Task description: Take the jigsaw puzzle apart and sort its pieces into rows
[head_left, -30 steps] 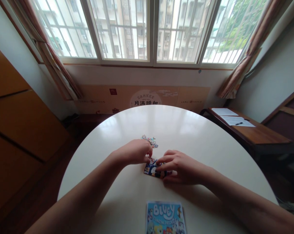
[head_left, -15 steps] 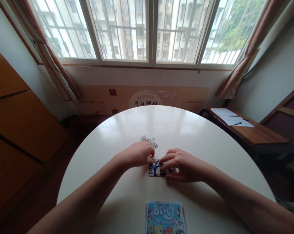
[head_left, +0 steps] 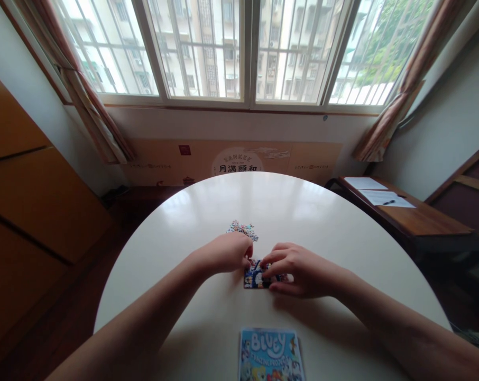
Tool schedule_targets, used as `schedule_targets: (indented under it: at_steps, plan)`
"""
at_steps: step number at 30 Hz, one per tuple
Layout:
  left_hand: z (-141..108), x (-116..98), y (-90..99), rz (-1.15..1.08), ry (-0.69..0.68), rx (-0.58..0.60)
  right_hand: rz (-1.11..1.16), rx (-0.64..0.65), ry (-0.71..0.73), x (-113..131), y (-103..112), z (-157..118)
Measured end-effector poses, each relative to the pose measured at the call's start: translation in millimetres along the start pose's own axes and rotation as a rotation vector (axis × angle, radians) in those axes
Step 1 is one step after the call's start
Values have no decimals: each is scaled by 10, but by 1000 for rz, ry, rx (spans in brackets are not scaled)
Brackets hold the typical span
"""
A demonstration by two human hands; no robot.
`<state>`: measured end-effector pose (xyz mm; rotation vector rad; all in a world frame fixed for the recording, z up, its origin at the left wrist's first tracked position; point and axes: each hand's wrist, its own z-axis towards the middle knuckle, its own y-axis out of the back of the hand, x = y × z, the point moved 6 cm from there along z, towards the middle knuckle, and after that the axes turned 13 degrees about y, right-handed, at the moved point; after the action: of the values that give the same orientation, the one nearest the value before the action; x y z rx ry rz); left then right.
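Observation:
A small dark-blue, colourful jigsaw puzzle (head_left: pixel 257 277), partly put together, lies flat on the white round table (head_left: pixel 208 323). At its upper left corner, my left hand (head_left: pixel 231 251) is closed in a pinch; whatever is between the fingertips is hidden. My right hand (head_left: pixel 293 269) lies over the puzzle's right side, fingers apart, fingertips touching the surface and the thumb by the near edge. It covers much of that side. Just beyond my left hand sits a small heap of loose jigsaw pieces (head_left: pixel 245 229), partly covered by that hand.
Closer to me, a light-blue picture card marked "BLUEY" (head_left: pixel 270 354) lies on the table. To the right stands a wooden side table (head_left: pixel 433 218) with paper sheets (head_left: pixel 382 198) and a pen (head_left: pixel 389 202). A barred window and curtains are behind.
Both hands stay almost where they were, at the puzzle. The whole view has shifted very slightly; the puzzle, heap and card look unchanged.

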<state>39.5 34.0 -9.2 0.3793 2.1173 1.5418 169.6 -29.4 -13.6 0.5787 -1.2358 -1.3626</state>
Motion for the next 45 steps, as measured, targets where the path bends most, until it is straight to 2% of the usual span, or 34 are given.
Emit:
schedule_targets:
  at_steps: [5, 13, 18, 24, 33, 36, 40, 42, 45]
  plan:
    - [9, -11, -24, -49, 16, 40, -4, 5, 7, 2, 4, 1]
    - [-17, -3, 10, -13, -30, 1, 12, -5, 10, -6, 3, -8]
    - [-13, -14, -2, 67, 25, -44, 9, -3, 2, 2, 13, -8]
    - [4, 16, 1, -15, 71, -19, 9, 3, 6, 1, 13, -8]
    - [112, 155, -15, -210, 39, 54, 17, 5, -9, -7, 11, -15]
    - [205, 374, 121, -399, 101, -78, 13, 1, -11, -2, 22, -16]
    - [267, 781, 361, -572, 231, -439, 20, -11, -17, -2, 24, -21]
    - [296, 919, 373, -617, 262, -514, 27, -19, -18, -5, 20, -24]
    - [362, 1022, 278, -656, 289, -525, 27, -28, -24, -13, 16, -27]
